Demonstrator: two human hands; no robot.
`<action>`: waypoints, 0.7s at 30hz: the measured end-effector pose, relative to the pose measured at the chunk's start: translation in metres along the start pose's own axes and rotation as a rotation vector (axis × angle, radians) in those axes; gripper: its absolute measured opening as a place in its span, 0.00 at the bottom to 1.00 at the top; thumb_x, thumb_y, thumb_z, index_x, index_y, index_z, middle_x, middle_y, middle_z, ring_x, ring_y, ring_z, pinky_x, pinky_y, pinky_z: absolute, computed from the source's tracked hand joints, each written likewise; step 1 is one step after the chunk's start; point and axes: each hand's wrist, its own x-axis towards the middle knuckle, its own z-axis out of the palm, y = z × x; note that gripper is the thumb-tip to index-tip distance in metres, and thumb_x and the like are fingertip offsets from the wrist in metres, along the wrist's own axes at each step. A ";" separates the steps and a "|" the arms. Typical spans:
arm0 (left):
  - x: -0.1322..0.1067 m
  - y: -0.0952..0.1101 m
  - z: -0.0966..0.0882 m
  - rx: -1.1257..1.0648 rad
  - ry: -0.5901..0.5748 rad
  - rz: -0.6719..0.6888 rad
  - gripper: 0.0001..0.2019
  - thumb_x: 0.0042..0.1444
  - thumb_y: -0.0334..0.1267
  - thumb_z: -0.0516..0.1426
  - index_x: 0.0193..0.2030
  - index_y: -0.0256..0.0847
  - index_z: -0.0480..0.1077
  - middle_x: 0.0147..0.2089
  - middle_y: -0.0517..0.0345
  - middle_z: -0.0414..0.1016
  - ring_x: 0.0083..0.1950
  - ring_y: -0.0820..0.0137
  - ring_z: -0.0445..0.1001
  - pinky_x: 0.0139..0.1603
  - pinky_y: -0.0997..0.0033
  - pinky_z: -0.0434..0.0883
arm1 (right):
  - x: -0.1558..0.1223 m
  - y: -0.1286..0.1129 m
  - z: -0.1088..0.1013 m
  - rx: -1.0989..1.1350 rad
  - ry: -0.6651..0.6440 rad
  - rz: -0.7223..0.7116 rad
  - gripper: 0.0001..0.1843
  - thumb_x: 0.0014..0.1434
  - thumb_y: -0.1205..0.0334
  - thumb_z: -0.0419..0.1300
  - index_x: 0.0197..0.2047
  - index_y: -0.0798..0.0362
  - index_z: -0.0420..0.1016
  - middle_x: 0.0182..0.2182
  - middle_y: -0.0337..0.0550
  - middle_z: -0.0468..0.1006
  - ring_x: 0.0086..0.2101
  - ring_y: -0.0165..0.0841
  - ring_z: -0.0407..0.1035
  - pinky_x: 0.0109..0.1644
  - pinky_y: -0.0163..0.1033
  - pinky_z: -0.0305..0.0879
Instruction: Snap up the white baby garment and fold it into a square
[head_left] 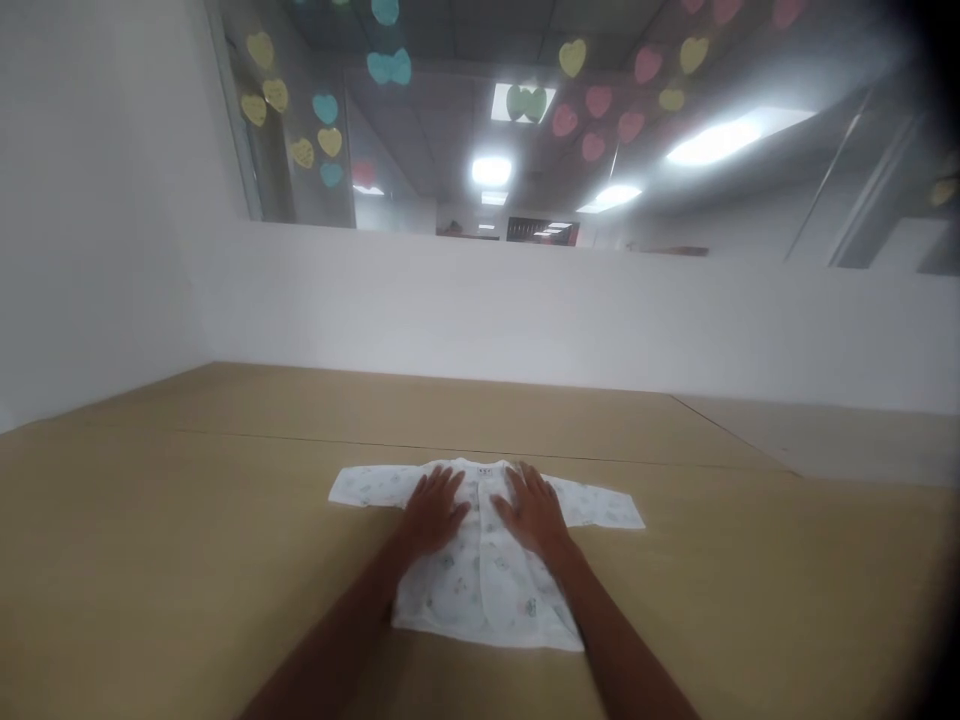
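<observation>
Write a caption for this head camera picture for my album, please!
The left hand and right hand press flat on a small white shirt spread on a tan table, with coloured hearts up behind.

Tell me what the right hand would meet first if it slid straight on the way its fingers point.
The right hand lies flat on the shirt; ahead comes its top edge, then bare table, likely up to the wall.
</observation>
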 end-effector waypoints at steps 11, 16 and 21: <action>-0.047 -0.027 -0.009 0.021 -0.054 -0.056 0.32 0.62 0.59 0.47 0.69 0.48 0.53 0.74 0.49 0.44 0.74 0.48 0.40 0.70 0.38 0.45 | -0.026 0.073 -0.015 -0.080 -0.203 0.135 0.43 0.61 0.32 0.42 0.71 0.49 0.48 0.71 0.49 0.47 0.69 0.44 0.40 0.70 0.52 0.41; -0.074 -0.011 -0.019 -0.032 -0.090 -0.073 0.35 0.57 0.58 0.54 0.69 0.49 0.55 0.74 0.47 0.45 0.73 0.46 0.41 0.70 0.39 0.47 | -0.062 0.081 -0.027 -0.096 -0.215 0.155 0.50 0.54 0.27 0.46 0.70 0.51 0.52 0.70 0.50 0.50 0.69 0.46 0.43 0.70 0.52 0.46; -0.065 0.008 -0.027 -0.044 -0.017 -0.118 0.30 0.58 0.55 0.54 0.64 0.45 0.62 0.69 0.44 0.57 0.70 0.48 0.52 0.69 0.38 0.49 | -0.057 0.054 -0.033 -0.084 -0.053 0.189 0.40 0.60 0.33 0.43 0.62 0.54 0.66 0.62 0.55 0.66 0.62 0.50 0.60 0.63 0.55 0.59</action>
